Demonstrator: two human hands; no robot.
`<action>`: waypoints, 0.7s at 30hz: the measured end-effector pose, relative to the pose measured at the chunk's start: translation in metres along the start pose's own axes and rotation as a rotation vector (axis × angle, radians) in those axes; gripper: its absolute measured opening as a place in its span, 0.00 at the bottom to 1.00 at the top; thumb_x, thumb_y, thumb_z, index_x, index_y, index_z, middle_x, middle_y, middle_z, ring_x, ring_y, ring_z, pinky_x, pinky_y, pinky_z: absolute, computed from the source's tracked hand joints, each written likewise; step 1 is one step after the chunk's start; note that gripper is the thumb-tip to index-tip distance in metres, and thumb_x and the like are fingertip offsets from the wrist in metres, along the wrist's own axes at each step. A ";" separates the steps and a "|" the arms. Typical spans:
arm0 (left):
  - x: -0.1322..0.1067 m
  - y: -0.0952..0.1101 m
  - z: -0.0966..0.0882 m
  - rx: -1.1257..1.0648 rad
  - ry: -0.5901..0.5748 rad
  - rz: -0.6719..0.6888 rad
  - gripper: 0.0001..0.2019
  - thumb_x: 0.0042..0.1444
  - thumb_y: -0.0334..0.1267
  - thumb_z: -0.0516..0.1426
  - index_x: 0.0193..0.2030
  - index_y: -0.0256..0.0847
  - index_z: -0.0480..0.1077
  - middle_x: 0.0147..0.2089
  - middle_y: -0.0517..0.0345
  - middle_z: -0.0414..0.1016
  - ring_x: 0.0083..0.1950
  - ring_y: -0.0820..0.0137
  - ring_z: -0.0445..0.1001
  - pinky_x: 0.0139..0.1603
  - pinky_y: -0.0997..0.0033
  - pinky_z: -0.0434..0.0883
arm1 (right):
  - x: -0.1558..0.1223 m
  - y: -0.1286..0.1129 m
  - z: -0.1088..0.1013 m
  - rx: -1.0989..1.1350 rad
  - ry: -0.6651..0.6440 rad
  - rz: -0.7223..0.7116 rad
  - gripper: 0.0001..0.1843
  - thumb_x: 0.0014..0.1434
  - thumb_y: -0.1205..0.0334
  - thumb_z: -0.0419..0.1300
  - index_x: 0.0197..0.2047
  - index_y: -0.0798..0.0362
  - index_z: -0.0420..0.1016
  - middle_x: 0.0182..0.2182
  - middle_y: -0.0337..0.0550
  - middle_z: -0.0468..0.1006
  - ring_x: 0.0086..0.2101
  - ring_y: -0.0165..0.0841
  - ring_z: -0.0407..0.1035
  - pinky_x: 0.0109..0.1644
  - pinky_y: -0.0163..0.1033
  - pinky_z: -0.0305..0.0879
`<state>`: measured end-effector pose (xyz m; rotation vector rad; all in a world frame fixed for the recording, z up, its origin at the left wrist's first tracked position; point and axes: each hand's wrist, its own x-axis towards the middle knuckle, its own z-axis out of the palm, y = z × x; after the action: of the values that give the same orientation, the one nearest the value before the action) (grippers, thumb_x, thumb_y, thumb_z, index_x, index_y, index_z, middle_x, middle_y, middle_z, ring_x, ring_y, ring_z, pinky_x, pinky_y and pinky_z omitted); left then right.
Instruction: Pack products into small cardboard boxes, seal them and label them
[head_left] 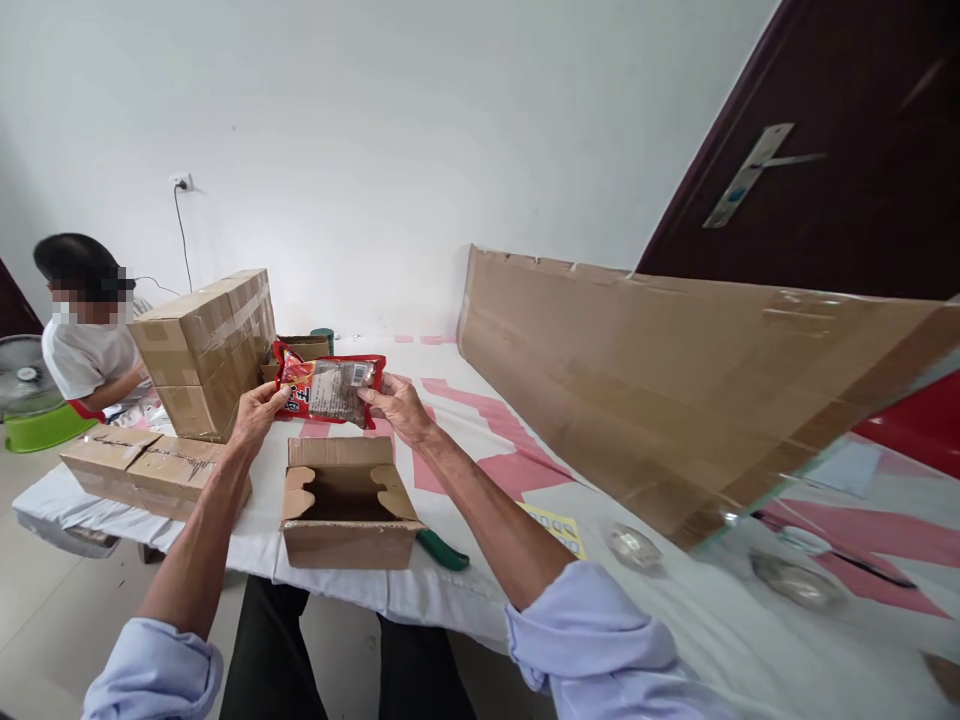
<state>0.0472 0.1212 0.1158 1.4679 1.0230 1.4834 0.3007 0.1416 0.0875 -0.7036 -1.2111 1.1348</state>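
Note:
Between my two hands, a red-edged food packet [328,388] with a clear front, printed text and a barcode label is held up above the table. My left hand [260,410] pinches its left end, and my right hand [400,405] grips the right end. Just below and nearer to me stands a cardboard box [349,547] with its lid flap raised; the visible inside is dark, and I cannot make out what it holds. Beside that box's right corner lies a green-handled tool [444,550], its other end hidden by the box.
Taped cartons [202,350] are stacked at the left, with two lower ones [142,465] in front. A co-worker [90,340] sits beyond them. A tall cardboard sheet [637,370] borders the right. A yellow sticker sheet [556,527] and clear packet [634,547] lie on the cloth.

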 end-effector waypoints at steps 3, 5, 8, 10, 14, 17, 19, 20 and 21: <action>0.007 -0.009 0.001 0.065 -0.009 -0.028 0.36 0.41 0.66 0.73 0.45 0.35 0.84 0.39 0.48 0.86 0.37 0.60 0.82 0.38 0.65 0.76 | 0.007 0.004 -0.007 -0.018 0.019 -0.023 0.24 0.42 0.49 0.78 0.40 0.51 0.82 0.34 0.38 0.84 0.36 0.37 0.76 0.40 0.42 0.75; 0.012 -0.017 0.001 0.129 -0.003 -0.040 0.36 0.40 0.64 0.74 0.48 0.36 0.83 0.42 0.46 0.87 0.40 0.58 0.83 0.39 0.64 0.76 | 0.012 0.012 -0.010 -0.047 0.053 -0.051 0.23 0.42 0.51 0.77 0.40 0.51 0.82 0.35 0.39 0.85 0.37 0.38 0.76 0.42 0.42 0.75; 0.019 -0.030 -0.001 0.245 0.052 -0.030 0.37 0.37 0.58 0.77 0.51 0.36 0.81 0.49 0.42 0.85 0.51 0.51 0.82 0.51 0.57 0.77 | 0.019 0.029 -0.014 -0.099 0.088 -0.063 0.21 0.42 0.52 0.76 0.39 0.51 0.82 0.35 0.41 0.85 0.38 0.40 0.77 0.45 0.44 0.75; 0.021 -0.038 -0.002 0.331 0.108 -0.024 0.37 0.37 0.53 0.78 0.53 0.36 0.80 0.54 0.39 0.83 0.60 0.46 0.79 0.60 0.52 0.74 | 0.024 0.042 -0.018 -0.120 0.101 -0.059 0.21 0.42 0.52 0.76 0.38 0.51 0.81 0.34 0.41 0.85 0.39 0.40 0.78 0.45 0.45 0.75; 0.011 -0.051 -0.005 0.453 0.118 -0.033 0.29 0.42 0.49 0.77 0.50 0.39 0.81 0.58 0.39 0.81 0.64 0.44 0.76 0.67 0.46 0.70 | 0.036 0.066 -0.028 -0.118 0.114 -0.026 0.20 0.40 0.53 0.76 0.36 0.52 0.81 0.34 0.41 0.85 0.36 0.39 0.77 0.43 0.44 0.75; -0.018 -0.057 -0.008 0.476 0.042 -0.051 0.25 0.49 0.54 0.73 0.50 0.42 0.82 0.58 0.42 0.81 0.64 0.44 0.76 0.65 0.46 0.73 | 0.047 0.085 -0.038 -0.123 0.125 0.006 0.21 0.38 0.52 0.76 0.35 0.52 0.80 0.32 0.41 0.84 0.34 0.38 0.75 0.40 0.44 0.73; -0.044 -0.058 -0.014 0.458 -0.039 -0.057 0.34 0.52 0.59 0.71 0.62 0.46 0.79 0.67 0.42 0.77 0.70 0.43 0.72 0.64 0.46 0.74 | 0.054 0.100 -0.043 -0.129 0.129 0.031 0.22 0.37 0.51 0.76 0.35 0.52 0.80 0.31 0.40 0.83 0.32 0.37 0.75 0.40 0.44 0.73; -0.058 -0.059 -0.017 0.435 -0.107 -0.052 0.42 0.52 0.62 0.71 0.71 0.48 0.72 0.73 0.41 0.71 0.74 0.42 0.67 0.66 0.45 0.73 | 0.057 0.107 -0.045 -0.131 0.129 0.045 0.22 0.37 0.51 0.76 0.35 0.52 0.81 0.30 0.39 0.83 0.32 0.37 0.75 0.39 0.44 0.73; -0.071 -0.059 -0.021 0.411 -0.177 -0.043 0.51 0.49 0.64 0.72 0.77 0.50 0.64 0.78 0.40 0.64 0.78 0.40 0.62 0.68 0.43 0.71 | 0.060 0.116 -0.046 -0.131 0.127 0.060 0.22 0.38 0.51 0.76 0.35 0.52 0.81 0.30 0.39 0.83 0.32 0.37 0.75 0.39 0.44 0.73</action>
<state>0.0270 0.0753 0.0354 1.8127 1.2911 1.1300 0.3091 0.2423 -0.0073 -0.9033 -1.1696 1.0504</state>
